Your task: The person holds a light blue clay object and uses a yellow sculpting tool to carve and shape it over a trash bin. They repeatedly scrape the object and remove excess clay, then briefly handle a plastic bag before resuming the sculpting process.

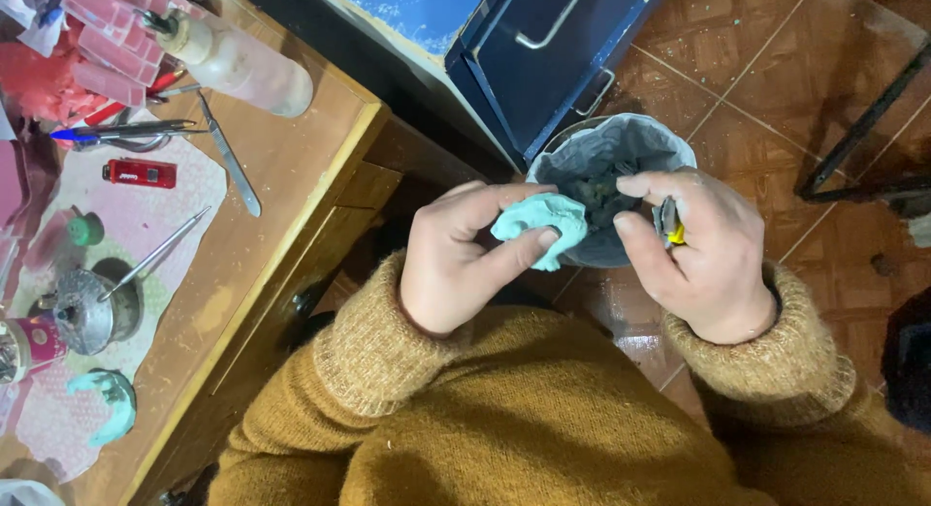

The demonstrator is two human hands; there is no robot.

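Left hand [456, 264] is closed on a pale teal lump [543, 227], thumb and fingers pinching it from both sides, just over the near rim of a lined bin [669, 147] that stands on the tiled floor [776, 70]. Right hand [703, 254] curls around a small tool with a yellow part [671, 227]; I can see only its tip between the fingers. The index finger reaches toward the lump.

Risk, as I judge it: the lump hangs at the bin's near rim rather than over its middle, so scraps freed by the tool may drop onto my lap or the floor. A slip of the tool would run toward the left thumb, which lies close to the working point.

Clearance: the wooden desk [291, 167] edge stands near the left forearm; a scalpel-like blade [233, 162] and a metal probe [155, 254] lie near that edge, well apart from both hands. A dark blue drawer unit [543, 60] closes the far side of the bin. Open floor lies right of the bin.
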